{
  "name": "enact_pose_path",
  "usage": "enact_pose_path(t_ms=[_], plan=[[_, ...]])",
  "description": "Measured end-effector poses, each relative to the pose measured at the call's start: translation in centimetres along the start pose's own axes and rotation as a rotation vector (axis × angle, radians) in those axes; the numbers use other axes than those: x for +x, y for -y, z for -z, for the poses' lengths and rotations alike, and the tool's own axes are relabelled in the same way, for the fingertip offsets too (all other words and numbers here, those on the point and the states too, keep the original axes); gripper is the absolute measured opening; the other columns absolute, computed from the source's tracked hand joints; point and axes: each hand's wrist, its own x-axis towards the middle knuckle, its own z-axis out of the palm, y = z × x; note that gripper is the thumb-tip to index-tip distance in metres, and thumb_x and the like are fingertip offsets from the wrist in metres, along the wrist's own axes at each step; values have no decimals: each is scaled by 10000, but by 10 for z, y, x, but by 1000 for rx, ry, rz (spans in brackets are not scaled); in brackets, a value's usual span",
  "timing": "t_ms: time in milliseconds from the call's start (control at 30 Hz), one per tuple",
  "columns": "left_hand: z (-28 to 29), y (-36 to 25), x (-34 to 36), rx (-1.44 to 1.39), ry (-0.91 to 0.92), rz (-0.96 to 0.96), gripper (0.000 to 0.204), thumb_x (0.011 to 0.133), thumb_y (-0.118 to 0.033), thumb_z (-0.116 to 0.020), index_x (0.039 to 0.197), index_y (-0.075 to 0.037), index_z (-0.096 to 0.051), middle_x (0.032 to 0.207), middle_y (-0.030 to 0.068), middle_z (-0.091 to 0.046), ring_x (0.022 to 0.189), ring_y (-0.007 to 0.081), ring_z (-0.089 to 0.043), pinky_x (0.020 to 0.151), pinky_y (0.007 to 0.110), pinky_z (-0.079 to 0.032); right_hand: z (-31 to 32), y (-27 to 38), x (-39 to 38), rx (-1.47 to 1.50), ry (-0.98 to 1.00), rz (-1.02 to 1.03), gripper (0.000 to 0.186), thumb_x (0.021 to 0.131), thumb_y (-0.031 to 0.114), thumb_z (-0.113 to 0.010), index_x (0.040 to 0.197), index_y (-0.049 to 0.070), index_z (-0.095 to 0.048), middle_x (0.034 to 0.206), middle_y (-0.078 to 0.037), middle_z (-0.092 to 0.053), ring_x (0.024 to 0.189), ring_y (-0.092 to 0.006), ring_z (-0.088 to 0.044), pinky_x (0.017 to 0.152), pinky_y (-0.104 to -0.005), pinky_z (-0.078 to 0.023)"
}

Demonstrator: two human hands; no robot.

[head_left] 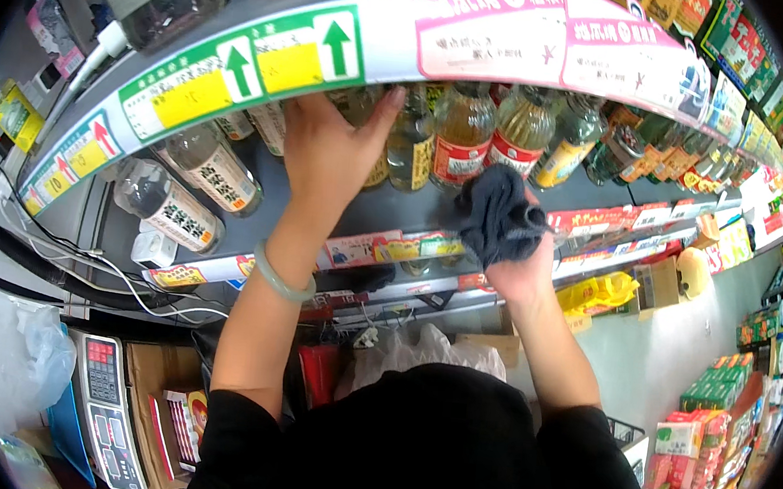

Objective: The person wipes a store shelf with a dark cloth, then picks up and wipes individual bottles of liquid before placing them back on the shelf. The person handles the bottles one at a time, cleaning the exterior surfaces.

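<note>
My left hand [333, 142], with a pale green bangle [282, 277] on its wrist, reaches onto a bottle shelf below the upper shelf's label strip. Its thumb and fingers go around a glass bottle [378, 171] that the hand partly covers; the fingertips are hidden behind the strip. A bunched dark grey cloth [503, 219] is in my right hand [528, 261], at the shelf's front. Just behind the cloth stand clear bottles with red labels [461, 157], and beside them a bottle with a yellow label [562, 157].
Above the hands curves the upper shelf's label strip [493, 44]. Two bottles with white labels [220, 176] lean at the left, near white cables [120, 263]. A scale [106, 415] stands at lower left. Stacked cartons [695, 448] and a yellow bag [600, 293] are at right.
</note>
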Motion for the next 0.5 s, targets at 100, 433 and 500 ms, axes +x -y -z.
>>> enact_pose_path(t_ms=[100,433,500], plan=[[-2,6,0,-11,16,-1,721,792,-309,-759,1296,51,-389,1222,274,-505,1117,413,-508,966,428,-398,0,13,0,-25,185,4,371,954,339,-426,1160,115,-638,1164,-74,-659,1062,-244,-618,854,-396,-488],[18,27,-6,-133,29,18,649,809,-165,-746,1314,60,-406,1280,221,-473,1199,292,-467,1011,386,-373,-21,27,-12,-121,32,-16,568,950,515,-403,1273,74,-557,1245,-121,-607,1155,-274,-570,1010,-439,-422],[31,32,-11,-137,-6,35,658,816,-166,-741,1326,67,-396,1283,223,-465,1202,281,-463,1017,379,-369,-18,16,-14,-180,136,-72,606,945,526,-430,1292,40,-535,1264,-131,-591,1129,-268,-585,993,-433,-446]])
